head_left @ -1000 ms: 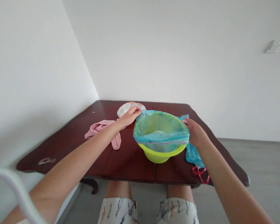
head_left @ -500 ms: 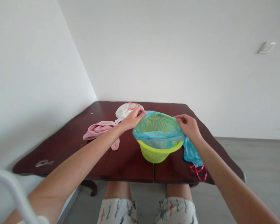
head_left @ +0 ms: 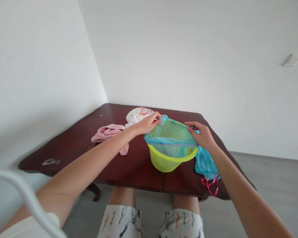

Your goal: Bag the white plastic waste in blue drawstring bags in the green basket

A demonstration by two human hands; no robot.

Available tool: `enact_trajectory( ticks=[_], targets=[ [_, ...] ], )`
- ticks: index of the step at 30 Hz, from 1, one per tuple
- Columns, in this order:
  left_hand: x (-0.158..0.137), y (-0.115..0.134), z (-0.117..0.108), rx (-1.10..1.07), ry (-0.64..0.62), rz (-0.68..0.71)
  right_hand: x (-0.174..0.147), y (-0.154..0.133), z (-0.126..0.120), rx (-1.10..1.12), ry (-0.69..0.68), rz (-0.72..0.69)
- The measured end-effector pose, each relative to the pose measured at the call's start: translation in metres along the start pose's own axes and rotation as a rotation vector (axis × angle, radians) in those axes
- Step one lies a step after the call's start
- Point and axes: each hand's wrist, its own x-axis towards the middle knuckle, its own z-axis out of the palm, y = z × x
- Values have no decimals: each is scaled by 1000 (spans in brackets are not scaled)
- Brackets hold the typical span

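A yellow-green plastic basket [head_left: 164, 162] with perforated sides stands on the table. A thin blue plastic bag [head_left: 172, 144] lines it and folds over the near part of its rim. At the far left of the rim, my left hand [head_left: 149, 124] is closed in a pinch on the bag's edge. My right hand [head_left: 202, 135] is over the right rim, thumb and fingers apart, close to the bag. Below that hand lies a bunched blue plastic bundle [head_left: 206, 164] with red drawstrings [head_left: 211, 185].
Left of the basket is a crumpled pink cloth [head_left: 109, 133]. Behind it sits a white plastic bag [head_left: 135, 115] with orange print. The dark red wooden table [head_left: 136, 168] has a wavy edge and meets white walls. A white cable [head_left: 17, 185] curves at lower left.
My left hand has drawn the bag's edge slightly inward along the far rim. The right hand's thumb and fingers have parted at the right rim. The view has shifted slightly.
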Motion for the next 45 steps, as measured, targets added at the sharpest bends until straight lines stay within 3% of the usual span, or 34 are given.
enact_trajectory(
  ticks=[5, 10, 15, 19, 22, 27, 31, 34, 39, 42, 45],
  targets=[
    [1, 1, 2, -39, 36, -6, -2, 1, 5, 149, 5, 25],
    [0, 4, 2, -49, 54, -8, 1, 8, 12, 536, 136, 319],
    [-1, 0, 2, -71, 121, -22, 3, 5, 3, 698, 58, 464],
    [-11, -6, -13, -124, 232, -99, -12, 4, -13, 546, 123, 373],
    [-28, -1, -35, -157, 274, -191, -32, 1, -31, 447, 67, 382],
    [-59, 19, -68, -101, 205, -320, -61, -12, -59, 336, -112, 448],
    [-75, 31, -75, -97, 153, -317, -72, -21, -70, 216, -186, 429],
    [-72, 43, -72, -120, 166, -286, -70, -28, -67, 53, -165, 292],
    [-51, 61, -65, -188, 166, -195, -46, -37, -43, -257, -86, 33],
    [-54, 55, -65, -220, 141, -174, -32, -36, -32, -293, -132, -5],
    [-74, 43, -68, -245, 107, -311, -28, -32, -30, -253, -111, 64]
  ],
)
